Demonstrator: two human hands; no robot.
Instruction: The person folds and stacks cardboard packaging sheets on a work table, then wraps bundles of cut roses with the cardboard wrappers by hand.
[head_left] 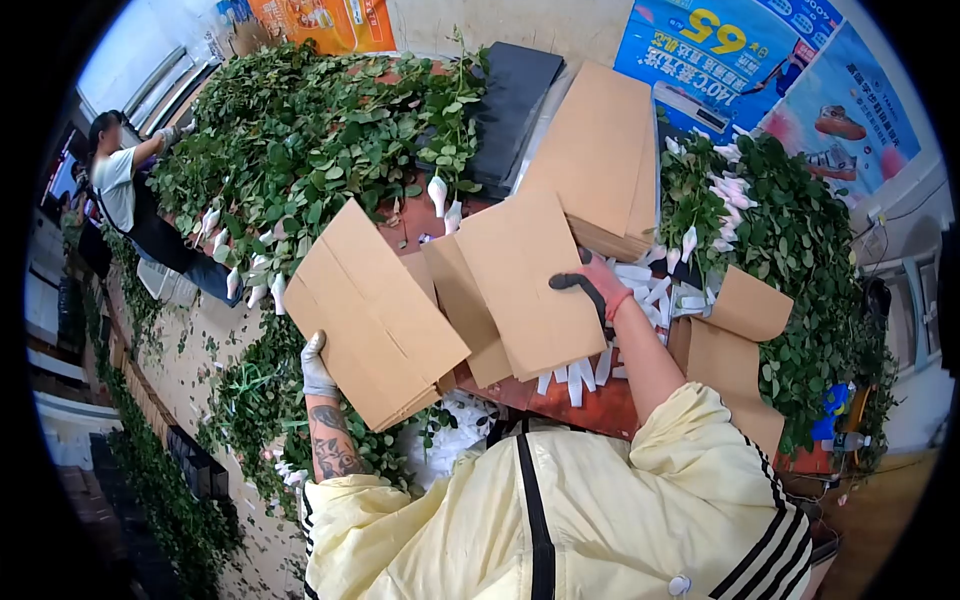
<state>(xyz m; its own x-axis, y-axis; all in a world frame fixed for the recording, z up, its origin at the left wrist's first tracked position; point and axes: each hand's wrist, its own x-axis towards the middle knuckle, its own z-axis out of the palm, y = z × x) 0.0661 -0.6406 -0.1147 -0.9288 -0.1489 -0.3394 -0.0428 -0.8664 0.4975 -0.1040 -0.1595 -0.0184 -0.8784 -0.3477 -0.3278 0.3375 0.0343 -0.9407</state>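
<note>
At 8 o'clock, the left hand (318, 367), in a pale glove, is up against the outer edge of the folded cardboard (375, 315), part of it behind the board, so how far it is closed you can't tell! The cardboard sits dead centre between the hands, big panels tilted like open wings, a narrower one in between. And at 3 o'clock the right hand (600, 287), in a red and dark glove, bent round the far edge, a dark digit laid across the panel, has firm hold of it.

Now the containers: around 9 o'clock a pale crate (165, 283) by the legs of a co-worker (118, 185), contents impossible to make out; down at 8, a dark box (195, 462) beside greenery, its inside just as murky.

What's hidden? Leafy stems (310, 150) pile up at 11 o'clock, covering much of the counter (585, 408); at 6, a white heap (450, 437) is partly covered by the cardboard; at 1, a cardboard stack (590, 150) loses its near corner behind the raised panel; at 4, white strips (575, 380) run under it; and the posters (730, 60) past 1 o'clock are cut by the dark round border
</note>
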